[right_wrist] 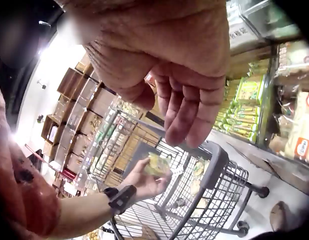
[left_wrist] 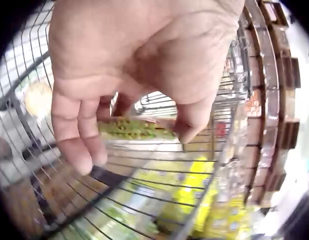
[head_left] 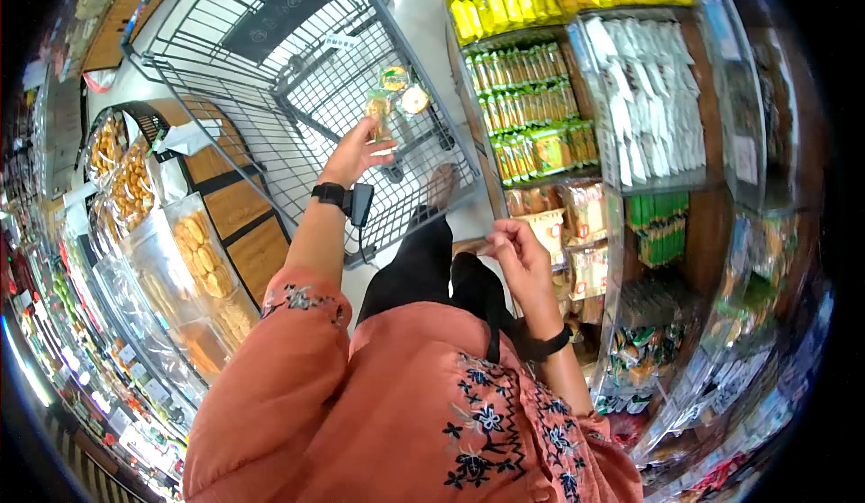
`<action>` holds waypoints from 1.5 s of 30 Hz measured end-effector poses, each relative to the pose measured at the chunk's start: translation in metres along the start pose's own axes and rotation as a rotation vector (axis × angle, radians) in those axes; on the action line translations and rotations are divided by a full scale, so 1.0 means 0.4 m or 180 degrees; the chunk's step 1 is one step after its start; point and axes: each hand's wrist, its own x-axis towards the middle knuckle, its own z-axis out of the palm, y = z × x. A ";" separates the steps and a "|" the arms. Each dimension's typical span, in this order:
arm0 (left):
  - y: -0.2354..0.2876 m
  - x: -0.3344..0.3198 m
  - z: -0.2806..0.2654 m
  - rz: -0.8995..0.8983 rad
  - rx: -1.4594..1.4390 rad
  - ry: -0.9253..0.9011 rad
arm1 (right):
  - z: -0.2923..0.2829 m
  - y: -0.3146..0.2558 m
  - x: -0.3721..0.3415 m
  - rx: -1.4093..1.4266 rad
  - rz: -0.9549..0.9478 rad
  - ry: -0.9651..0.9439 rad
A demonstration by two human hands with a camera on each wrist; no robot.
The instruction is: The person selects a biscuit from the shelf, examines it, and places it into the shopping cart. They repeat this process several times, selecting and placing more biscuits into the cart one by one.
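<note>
My left hand [head_left: 353, 154] reaches over the wire shopping cart [head_left: 221, 69] and pinches a small green-and-yellow snack packet [left_wrist: 139, 128] between thumb and fingers. In the right wrist view the same packet [right_wrist: 157, 165] shows yellow and green above the cart's basket. Two round packs, one with a yellow-and-green top [head_left: 394, 77] and one paler [head_left: 414, 99], lie in the cart near the held packet. My right hand [head_left: 524, 258] hangs by my right side near the shelves, its fingers loosely curled with nothing in them.
Shelves on the right carry yellow bags [head_left: 505, 3], green snack packs [head_left: 532, 102] and white packets [head_left: 644, 98]. On the left, a wooden display [head_left: 236, 192] bears bagged baked goods [head_left: 200, 251]. My shoe [head_left: 441, 186] is close beside the cart.
</note>
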 end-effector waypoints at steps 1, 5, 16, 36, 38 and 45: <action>0.031 -0.050 0.050 0.0093 -0.0166 -0.0287 | -0.018 -0.006 -0.016 -0.0062 -0.0011 0.0021; 0.101 -0.229 0.242 0.0446 -0.0543 -0.1605 | -0.091 -0.070 -0.106 0.0271 -0.0426 0.0218; -0.017 -0.544 0.793 -0.0714 -0.0044 -0.3382 | -0.337 -0.232 -0.409 0.1202 -0.1565 0.0848; -0.105 -0.773 1.126 0.1209 0.2658 -0.3193 | -0.521 -0.118 -0.691 0.1896 -0.2072 0.1633; -0.104 -0.779 1.127 0.1291 0.2739 -0.3120 | -0.521 -0.113 -0.690 0.1902 -0.2065 0.1618; -0.077 -0.770 1.137 0.1509 0.2933 -0.3041 | -0.519 -0.119 -0.669 0.1969 -0.2034 0.1544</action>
